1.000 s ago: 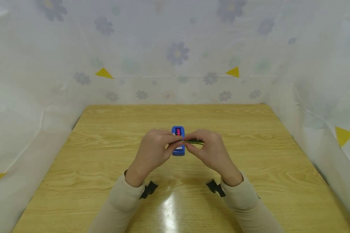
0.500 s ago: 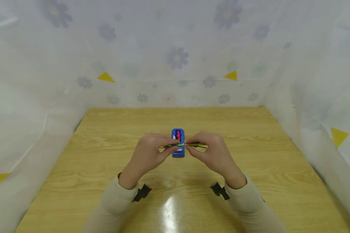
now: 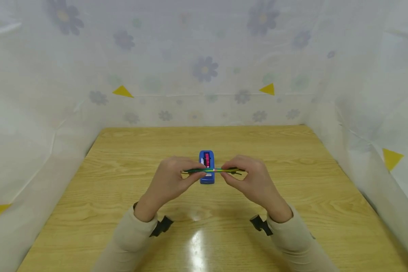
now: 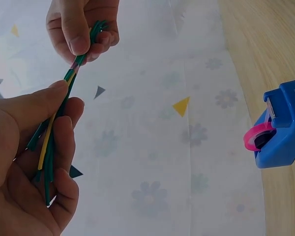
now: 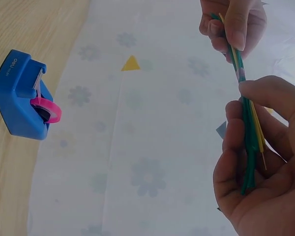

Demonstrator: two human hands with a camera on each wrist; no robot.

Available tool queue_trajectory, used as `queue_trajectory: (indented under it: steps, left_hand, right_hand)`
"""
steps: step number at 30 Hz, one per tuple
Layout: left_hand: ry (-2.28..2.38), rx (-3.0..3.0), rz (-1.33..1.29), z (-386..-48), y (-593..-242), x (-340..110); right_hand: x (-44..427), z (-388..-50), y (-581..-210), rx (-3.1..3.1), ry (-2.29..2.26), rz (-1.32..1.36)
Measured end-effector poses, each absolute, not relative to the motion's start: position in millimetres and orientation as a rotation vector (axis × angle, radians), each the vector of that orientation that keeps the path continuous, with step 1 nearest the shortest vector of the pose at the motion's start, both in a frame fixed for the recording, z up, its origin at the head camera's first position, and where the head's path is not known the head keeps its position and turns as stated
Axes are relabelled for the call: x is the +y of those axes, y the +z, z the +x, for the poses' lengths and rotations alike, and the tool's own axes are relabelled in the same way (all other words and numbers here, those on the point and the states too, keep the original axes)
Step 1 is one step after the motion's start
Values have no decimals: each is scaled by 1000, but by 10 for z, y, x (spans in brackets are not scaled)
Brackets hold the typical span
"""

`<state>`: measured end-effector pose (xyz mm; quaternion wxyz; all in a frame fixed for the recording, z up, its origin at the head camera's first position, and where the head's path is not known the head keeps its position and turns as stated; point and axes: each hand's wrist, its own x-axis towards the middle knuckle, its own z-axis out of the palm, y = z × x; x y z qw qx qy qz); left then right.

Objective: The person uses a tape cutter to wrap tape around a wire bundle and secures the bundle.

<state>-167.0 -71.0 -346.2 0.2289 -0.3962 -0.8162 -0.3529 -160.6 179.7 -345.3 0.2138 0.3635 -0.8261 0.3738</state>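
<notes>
Both hands hold a bundle of thin green and yellow wires (image 3: 217,170) level above the table. My left hand (image 3: 173,174) pinches one half between thumb and fingers, and loose ends fan over its palm in the left wrist view. On the other half, my right hand (image 3: 246,177) has a similar pinch. A pale pinkish band (image 4: 76,64), perhaps tape, wraps the bundle's middle between the two thumbs. Beyond and below the hands stands a blue tape dispenser (image 3: 207,180) with a pink roll (image 5: 48,110); the bundle partly covers it in the head view. Neither hand touches the dispenser.
The wooden table (image 3: 149,143) carries the dispenser near its middle. White flowered sheeting (image 3: 204,45) with yellow triangles encloses the back and both sides. A dark wrist mount (image 3: 161,226) sticks out from the left sleeve, another mount (image 3: 261,225) from the right.
My hands have drawn apart along the bundle, baring its middle and the band. Earlier the fingertips nearly met over the dispenser. The dispenser stays put on the table.
</notes>
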Motion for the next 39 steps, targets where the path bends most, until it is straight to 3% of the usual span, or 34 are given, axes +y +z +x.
queue_trajectory:
  steps: [39]
  left_hand:
    - [-1096,-2544,-1021,-1505,-3916,-797]
  right_hand:
    - [1813,-1518,-3956,-2508,1204,1023]
